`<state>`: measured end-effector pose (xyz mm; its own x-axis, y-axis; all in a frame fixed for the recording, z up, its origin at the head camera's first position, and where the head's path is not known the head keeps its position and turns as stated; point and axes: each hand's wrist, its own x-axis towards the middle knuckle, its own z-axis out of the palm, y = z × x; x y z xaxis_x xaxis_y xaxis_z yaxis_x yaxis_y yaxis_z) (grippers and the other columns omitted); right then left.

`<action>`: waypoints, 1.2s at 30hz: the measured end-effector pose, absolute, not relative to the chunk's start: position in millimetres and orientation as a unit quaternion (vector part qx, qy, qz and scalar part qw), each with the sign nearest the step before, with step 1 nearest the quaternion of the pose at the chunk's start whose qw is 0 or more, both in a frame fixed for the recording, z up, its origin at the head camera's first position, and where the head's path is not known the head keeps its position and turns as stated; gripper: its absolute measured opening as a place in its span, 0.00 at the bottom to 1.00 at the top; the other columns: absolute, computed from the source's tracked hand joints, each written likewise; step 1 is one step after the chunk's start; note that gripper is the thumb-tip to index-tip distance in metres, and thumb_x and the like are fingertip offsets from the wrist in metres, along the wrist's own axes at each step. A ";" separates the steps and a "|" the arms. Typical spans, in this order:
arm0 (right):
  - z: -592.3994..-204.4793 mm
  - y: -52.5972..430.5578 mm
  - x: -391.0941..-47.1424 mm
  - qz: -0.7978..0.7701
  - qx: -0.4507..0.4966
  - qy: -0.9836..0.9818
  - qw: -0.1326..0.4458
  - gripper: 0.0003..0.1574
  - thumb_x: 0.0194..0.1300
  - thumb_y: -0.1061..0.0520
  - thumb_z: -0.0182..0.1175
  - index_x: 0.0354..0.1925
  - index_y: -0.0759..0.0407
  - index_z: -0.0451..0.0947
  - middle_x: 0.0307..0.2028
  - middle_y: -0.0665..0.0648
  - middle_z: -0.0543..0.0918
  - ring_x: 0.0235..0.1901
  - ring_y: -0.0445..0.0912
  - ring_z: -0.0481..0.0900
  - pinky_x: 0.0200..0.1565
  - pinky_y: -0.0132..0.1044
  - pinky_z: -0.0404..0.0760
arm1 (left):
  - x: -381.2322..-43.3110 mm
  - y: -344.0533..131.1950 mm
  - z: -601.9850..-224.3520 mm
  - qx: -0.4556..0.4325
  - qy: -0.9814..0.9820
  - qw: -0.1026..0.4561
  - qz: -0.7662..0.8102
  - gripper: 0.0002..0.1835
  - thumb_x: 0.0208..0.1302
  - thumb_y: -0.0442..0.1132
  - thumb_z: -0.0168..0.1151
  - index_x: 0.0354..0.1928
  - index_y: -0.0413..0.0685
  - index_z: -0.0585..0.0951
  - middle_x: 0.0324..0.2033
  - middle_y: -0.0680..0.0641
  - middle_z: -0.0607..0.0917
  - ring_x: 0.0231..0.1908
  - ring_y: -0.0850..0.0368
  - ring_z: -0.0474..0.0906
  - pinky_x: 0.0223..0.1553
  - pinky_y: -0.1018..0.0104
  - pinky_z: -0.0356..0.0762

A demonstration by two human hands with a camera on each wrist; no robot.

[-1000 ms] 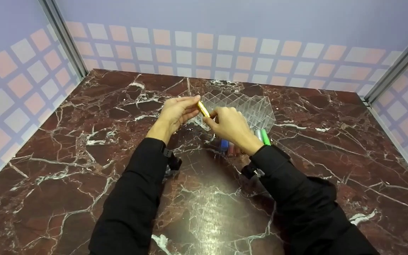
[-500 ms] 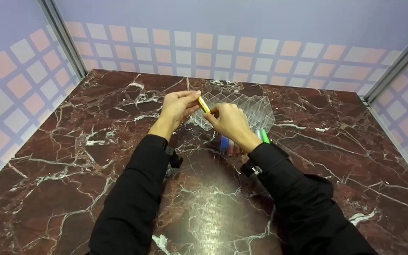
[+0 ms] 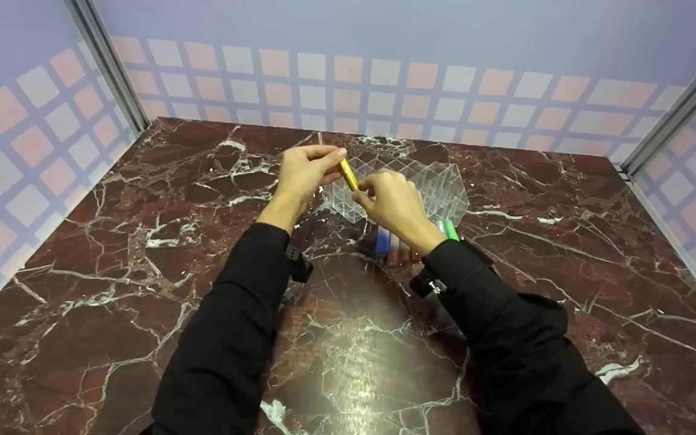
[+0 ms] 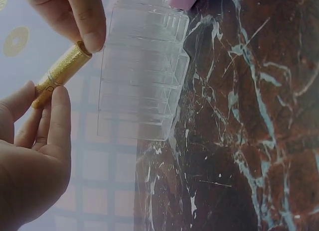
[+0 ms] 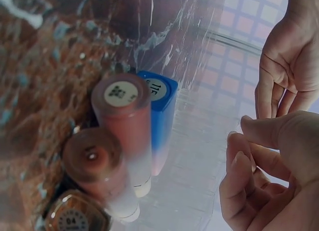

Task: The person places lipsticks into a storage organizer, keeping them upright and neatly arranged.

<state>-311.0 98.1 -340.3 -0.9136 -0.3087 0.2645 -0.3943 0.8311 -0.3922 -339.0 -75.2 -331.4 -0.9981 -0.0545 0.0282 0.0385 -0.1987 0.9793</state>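
Observation:
A shiny gold lipstick tube (image 3: 349, 175) is held slanted in the air between both hands. My left hand (image 3: 302, 175) pinches its far end between thumb and fingers. At the near end, the thumb and curled fingers of my right hand (image 3: 395, 202) grip it. The left wrist view shows the gold lipstick tube (image 4: 62, 71) with a thin ring round its body and the right hand (image 4: 77, 14) at its upper end. In the right wrist view my right hand (image 5: 271, 166) hides the tube.
Behind the hands a clear plastic organizer (image 3: 438, 187) with diamond-shaped compartments lies on the marbled table (image 3: 112, 290). Under the right forearm are several cosmetic tubes, including a blue one (image 5: 162, 116), a pink one (image 5: 124, 131), a brown one (image 5: 94, 156) and a green one (image 3: 451, 229).
Both hands have risen slightly in the head view, carrying the gold lipstick tube a little farther from the body. Each hand keeps its hold. The organizer and the other tubes stay put.

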 end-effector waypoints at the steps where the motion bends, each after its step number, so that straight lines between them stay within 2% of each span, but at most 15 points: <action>1: -340.1 97.9 -311.6 0.225 0.183 -0.952 0.094 0.14 0.69 0.48 0.67 0.48 0.53 0.88 0.45 0.57 0.87 0.36 0.49 0.82 0.32 0.42 0.81 | -338.9 -75.0 -331.1 0.004 -0.635 0.032 -0.771 0.14 0.65 0.32 0.70 0.50 0.32 0.84 0.44 0.38 0.85 0.42 0.50 0.85 0.45 0.64 0.85; 5: -339.4 97.3 -313.1 0.226 0.179 -0.953 0.092 0.13 0.70 0.48 0.66 0.48 0.52 0.88 0.45 0.56 0.88 0.30 0.48 0.80 0.27 0.42 0.79 | -339.2 -75.9 -329.6 -0.008 -0.655 0.044 -0.754 0.14 0.65 0.32 0.70 0.50 0.32 0.84 0.47 0.38 0.84 0.44 0.48 0.85 0.45 0.65 0.85; 9: -338.7 98.2 -312.7 0.219 0.179 -0.954 0.097 0.15 0.69 0.47 0.66 0.48 0.54 0.88 0.48 0.57 0.86 0.39 0.51 0.82 0.37 0.46 0.83 | -341.5 -77.2 -326.7 -0.017 -0.691 0.066 -0.719 0.14 0.66 0.34 0.69 0.50 0.33 0.85 0.49 0.38 0.84 0.45 0.47 0.85 0.44 0.67 0.84; 13: -337.8 99.7 -312.3 0.206 0.183 -0.956 0.100 0.20 0.68 0.45 0.67 0.50 0.56 0.87 0.51 0.59 0.84 0.48 0.53 0.82 0.46 0.49 0.84 | -344.2 -77.3 -324.7 -0.032 -0.729 0.102 -0.676 0.13 0.67 0.35 0.69 0.50 0.34 0.85 0.47 0.39 0.87 0.43 0.49 0.86 0.44 0.67 0.85; 18: -336.2 100.0 -312.2 0.196 0.178 -0.960 0.090 0.22 0.67 0.43 0.68 0.50 0.56 0.87 0.52 0.59 0.84 0.47 0.54 0.83 0.45 0.49 0.84 | -345.8 -77.0 -326.6 -0.053 -0.766 0.157 -0.621 0.13 0.67 0.36 0.69 0.49 0.34 0.86 0.41 0.41 0.89 0.39 0.54 0.85 0.43 0.66 0.84; 22: -335.5 98.4 -312.2 0.190 0.174 -0.963 0.084 0.22 0.67 0.42 0.68 0.50 0.55 0.87 0.53 0.59 0.85 0.42 0.53 0.84 0.41 0.46 0.85 | -345.9 -78.0 -328.5 -0.051 -0.788 0.188 -0.583 0.13 0.67 0.38 0.70 0.49 0.37 0.87 0.40 0.44 0.89 0.38 0.56 0.84 0.43 0.68 0.81; 25: -336.1 97.5 -312.0 0.186 0.180 -0.962 0.089 0.21 0.67 0.43 0.68 0.49 0.56 0.87 0.52 0.59 0.86 0.39 0.52 0.85 0.38 0.44 0.85 | -345.0 -78.3 -329.3 -0.054 -0.798 0.193 -0.569 0.14 0.67 0.39 0.70 0.49 0.39 0.87 0.40 0.45 0.90 0.39 0.57 0.85 0.45 0.69 0.79; 30: -338.7 97.0 -311.4 0.176 0.198 -0.959 0.105 0.19 0.67 0.45 0.68 0.46 0.58 0.87 0.49 0.60 0.86 0.41 0.54 0.85 0.41 0.46 0.85 | -342.9 -76.1 -330.6 -0.075 -0.807 0.182 -0.556 0.14 0.66 0.38 0.71 0.49 0.38 0.87 0.41 0.44 0.90 0.41 0.56 0.86 0.47 0.68 0.80; 32: -339.6 97.1 -311.1 0.174 0.201 -0.958 0.106 0.19 0.67 0.45 0.68 0.46 0.58 0.87 0.49 0.60 0.86 0.43 0.55 0.85 0.42 0.46 0.85 | -342.4 -74.6 -331.4 -0.086 -0.811 0.175 -0.552 0.14 0.66 0.38 0.70 0.49 0.37 0.86 0.42 0.43 0.90 0.41 0.55 0.86 0.47 0.69 0.81; 36: -340.0 98.7 -309.9 0.169 0.198 -0.959 0.109 0.23 0.67 0.43 0.68 0.49 0.59 0.87 0.49 0.60 0.83 0.40 0.56 0.84 0.39 0.48 0.86 | -342.0 -72.0 -333.4 -0.104 -0.825 0.158 -0.532 0.14 0.66 0.37 0.70 0.50 0.37 0.86 0.42 0.43 0.89 0.41 0.54 0.86 0.47 0.68 0.81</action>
<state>-309.9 98.7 -340.0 -0.8974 -0.3439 0.2765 -0.4177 0.8640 -0.2811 -342.0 -72.0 -333.4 -0.9285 0.0043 0.3712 0.3400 0.4118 0.8455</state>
